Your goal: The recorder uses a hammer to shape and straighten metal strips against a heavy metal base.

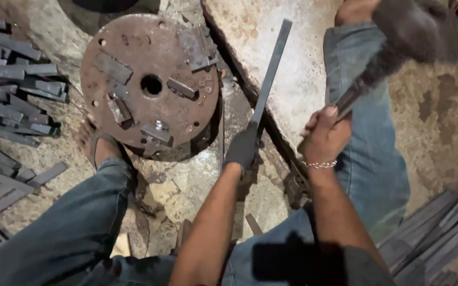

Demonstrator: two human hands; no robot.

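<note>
My left hand (pixel 242 150), in a dark glove, grips the near end of a long flat steel bar (pixel 271 71) that slants up and away over a pale stone slab (pixel 303 58). My right hand (pixel 324 135) is bare, wears a thin bracelet, and is closed around the handle of a hammer (pixel 414 32). The hammer's head is raised at the upper right and blurred. I sit on the ground with jeans-clad legs spread to either side.
A rusty round steel disc (pixel 149 85) with a centre hole and several short metal pieces on it lies to the left. Stacks of flat steel strips (pixel 11 90) fill the left edge. More steel strips (pixel 436 233) lie at lower right. My sandalled foot (pixel 97 145) rests by the disc.
</note>
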